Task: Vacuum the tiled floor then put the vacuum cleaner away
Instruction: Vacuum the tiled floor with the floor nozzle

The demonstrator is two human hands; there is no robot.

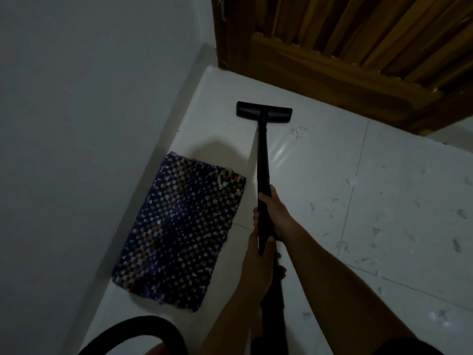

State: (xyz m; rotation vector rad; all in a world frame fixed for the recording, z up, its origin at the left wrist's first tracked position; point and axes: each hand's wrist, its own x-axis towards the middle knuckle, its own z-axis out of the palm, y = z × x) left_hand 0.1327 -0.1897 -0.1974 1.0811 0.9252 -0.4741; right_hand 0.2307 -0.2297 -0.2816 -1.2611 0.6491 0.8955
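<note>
A dim view looks down a person's bare forearms to both hands, which grip the black wand [263, 160] of a vacuum cleaner. The right hand [277, 213] is the farther one, its fingers curled tightly round the tube. The left hand [252, 254] holds just behind it, nearly touching, fingers also wrapped round the wand; its fingertips are hidden on the far side. Well ahead of the fingers, the wand slopes down to a wide black floor head [264, 111], which rests flat on the white tiled floor [384, 155] near the foot of a slatted wooden door [358, 55]. To the left of the fingers, just beside the wand, a dark checked woven mat [179, 234] lies along a plain grey wall [76, 111]. To the right of the fingers, pale scraps [375, 230] are scattered over the tiles. Behind the hands and to their left, at the lower edge, a black hose [143, 325] curves in an arc.
</note>
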